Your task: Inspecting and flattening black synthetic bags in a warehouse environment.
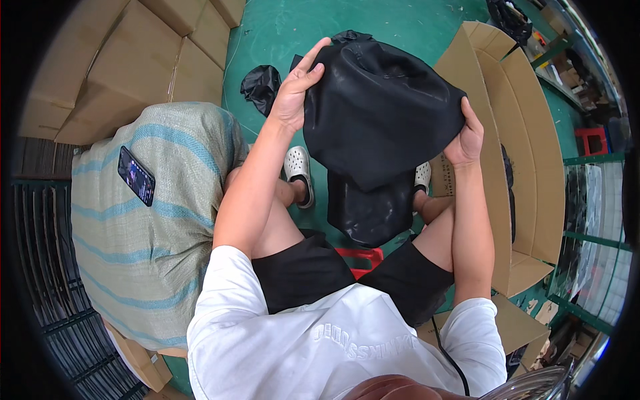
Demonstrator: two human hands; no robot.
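Between my two raised arms I hold a limp black sheet of smooth, slightly shiny material (pixel 380 113); its exact kind cannot be made out. My left hand (pixel 297 90) grips its left edge, thumb over the front and the other fingers partly behind. At the right edge, my right hand (pixel 465 137) pinches the sheet, with some fingers hidden behind it. Below it, between my feet, is another shiny black piece (pixel 370 207), partly covered by the held one. Crumpled black plastic (pixel 261 87) lies on the floor beyond my left forearm.
A striped woven sack (pixel 150 257) at my left carries a phone (pixel 137 175). Cardboard boxes (pixel 133 60) are stacked behind it. An open carton (pixel 533 147) stands at my right, with black material inside. Part of a red stool (pixel 360 259) shows between my legs; the floor (pixel 287 27) is green.
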